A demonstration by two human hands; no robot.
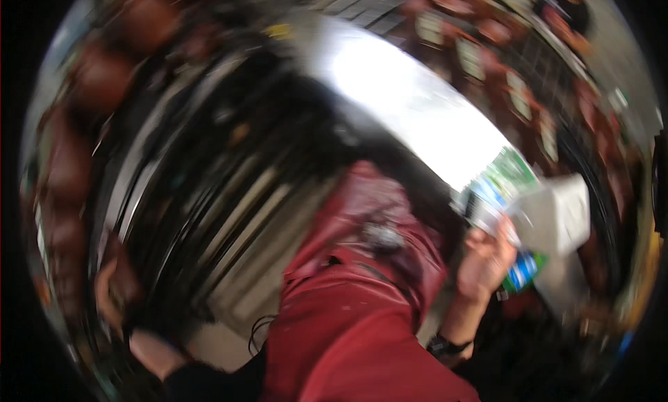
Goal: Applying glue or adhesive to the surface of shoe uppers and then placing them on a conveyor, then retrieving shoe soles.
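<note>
Clock directions are as viewed, with 12 o'clock at the top. The red apron [355,298] occupies the near center, at 6 o'clock. The right hand [483,259] is turned palm-up, its fingers bent and in apparent contact with the lower edge of the green-and-white packet [511,176]. Blur prevents telling whether they pinch it.

The packet lies between 12 and 1 o'clock from the right hand, the nearer of the two; its long axis cannot be read. The left hand [108,291] is well apart, at 9 o'clock, partly curved beside a brown piece [124,268]; its grip cannot be told.

The pale tub [574,211] sits at 2 o'clock from the right hand, just beside the packet. A second packet [527,270] shows between 3 and 4 o'clock.

The shiny bench [410,103] runs from 10 to 4 o'clock, ending near the packet. Its bright stretch extends toward 10 o'clock; its left edge borders a dark area. Dark rails [139,172] bound the left side. Farther out, a co-worker [567,16] stands at 1 o'clock.
</note>
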